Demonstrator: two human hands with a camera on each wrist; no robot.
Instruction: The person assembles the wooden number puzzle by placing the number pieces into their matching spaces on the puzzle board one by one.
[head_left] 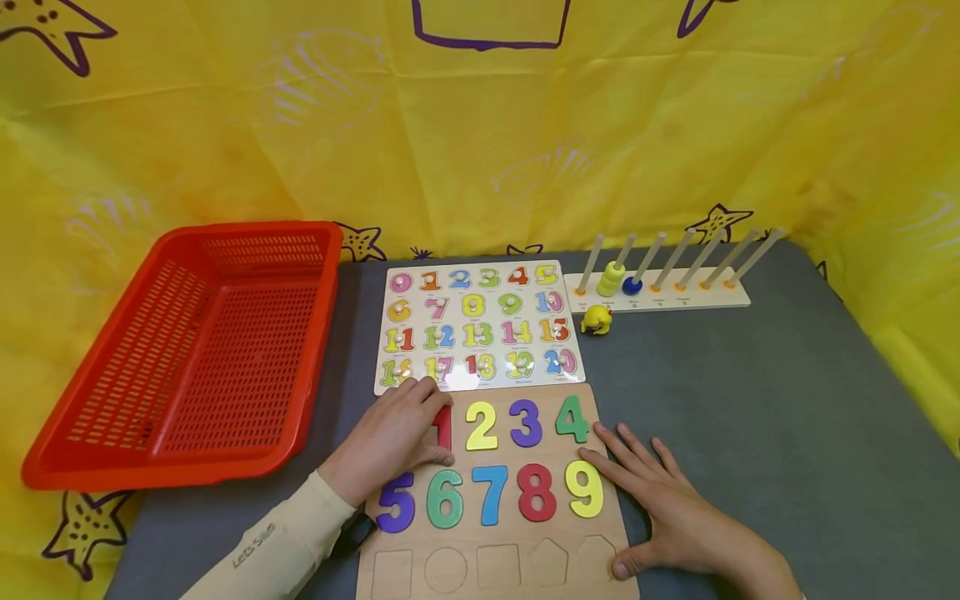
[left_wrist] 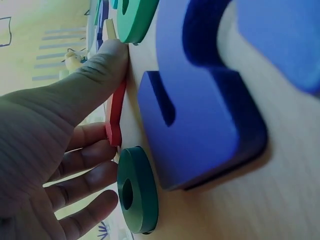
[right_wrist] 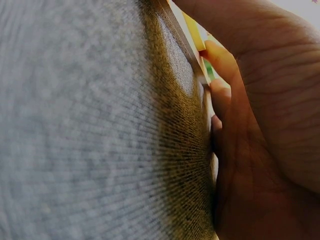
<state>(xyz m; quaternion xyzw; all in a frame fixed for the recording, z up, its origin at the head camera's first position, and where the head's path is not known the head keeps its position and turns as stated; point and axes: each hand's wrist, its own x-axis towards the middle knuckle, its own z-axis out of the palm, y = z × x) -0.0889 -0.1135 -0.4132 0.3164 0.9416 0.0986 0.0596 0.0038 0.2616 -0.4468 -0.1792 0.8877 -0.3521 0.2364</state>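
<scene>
A wooden number board (head_left: 491, 593) lies in front of me with bright numeral pieces on it. My left hand (head_left: 393, 429) reaches over its upper left corner and pinches the red number 1 (head_left: 444, 429) between thumb and fingers. The left wrist view shows the thumb on one side of that red piece (left_wrist: 116, 112), with a green 0 (left_wrist: 147, 192) close to the other fingers and a purple 5 (left_wrist: 200, 125) in front. With fingers spread, my right hand (head_left: 671, 508) rests at the board's right edge, by the yellow 9 (head_left: 583, 490) and green 4 (head_left: 573, 418).
Behind the board lies a white peg puzzle (head_left: 457, 354) with numbers. A counting stand (head_left: 697, 296) with upright rods is at the back right, near a small yellow toy (head_left: 596, 320). The red basket (head_left: 318, 358) stands at the left on the grey table (head_left: 787, 400).
</scene>
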